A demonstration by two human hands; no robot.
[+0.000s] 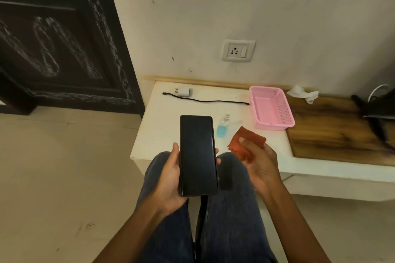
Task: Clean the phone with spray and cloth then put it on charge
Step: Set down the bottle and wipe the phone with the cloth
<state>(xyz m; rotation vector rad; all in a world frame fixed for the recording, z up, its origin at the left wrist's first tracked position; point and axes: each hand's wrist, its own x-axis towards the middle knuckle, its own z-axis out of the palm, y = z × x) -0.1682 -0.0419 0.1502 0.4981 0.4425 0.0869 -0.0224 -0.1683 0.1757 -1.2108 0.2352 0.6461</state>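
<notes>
My left hand (168, 179) holds a black phone (197, 155) upright over my knees, its dark screen facing me. My right hand (259, 162) grips a crumpled orange cloth (245, 142) just right of the phone, apart from it. A small clear spray bottle (222, 126) with blue liquid lies on the white table (162, 126) behind the phone. At the table's back lie a white charger plug (183, 91) and a black cable (209, 100). A wall socket (238, 50) sits above the table.
A pink plastic basket (271, 109) stands at the right of the white table. Beside it is a wooden board (333, 130) with a crumpled tissue (302, 93) and a dark object (376, 109). A dark carved door (57, 34) fills the left.
</notes>
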